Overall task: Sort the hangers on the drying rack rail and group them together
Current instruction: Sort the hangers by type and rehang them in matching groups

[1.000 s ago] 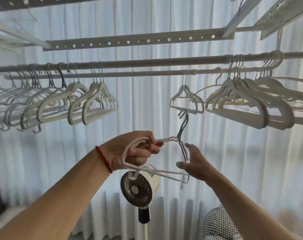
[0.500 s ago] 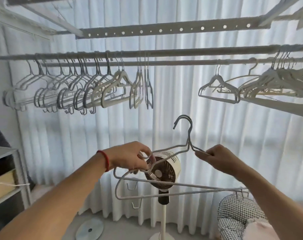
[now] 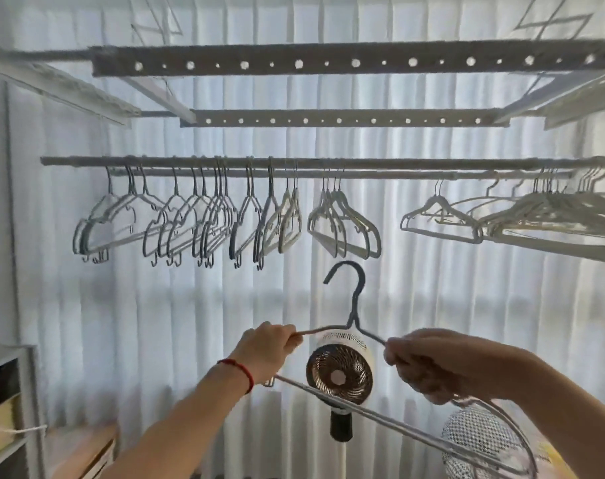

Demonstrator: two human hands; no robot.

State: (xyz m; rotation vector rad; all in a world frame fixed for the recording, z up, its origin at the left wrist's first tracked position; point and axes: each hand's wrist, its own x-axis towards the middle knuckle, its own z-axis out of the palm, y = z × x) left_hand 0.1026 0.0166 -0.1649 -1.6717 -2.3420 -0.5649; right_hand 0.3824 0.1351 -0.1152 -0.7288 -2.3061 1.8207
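Note:
A thin grey hanger stands upright below the drying rack rail, its hook pointing up. My left hand grips its left shoulder and my right hand grips its right shoulder. Its bottom bar slants down to the right. On the rail, several grey hangers are bunched at the left, a few white ones hang in the middle, and thicker white hangers crowd the right end.
A standing fan is right behind the held hanger. Perforated rack bars run overhead. White curtains fill the back. A shelf unit stands at the left and a checked cushion lies low right.
The view has tilted up and shifted left, showing more of the rack. The held hanger has been lifted upright, and both hands now grip its shoulders higher up.

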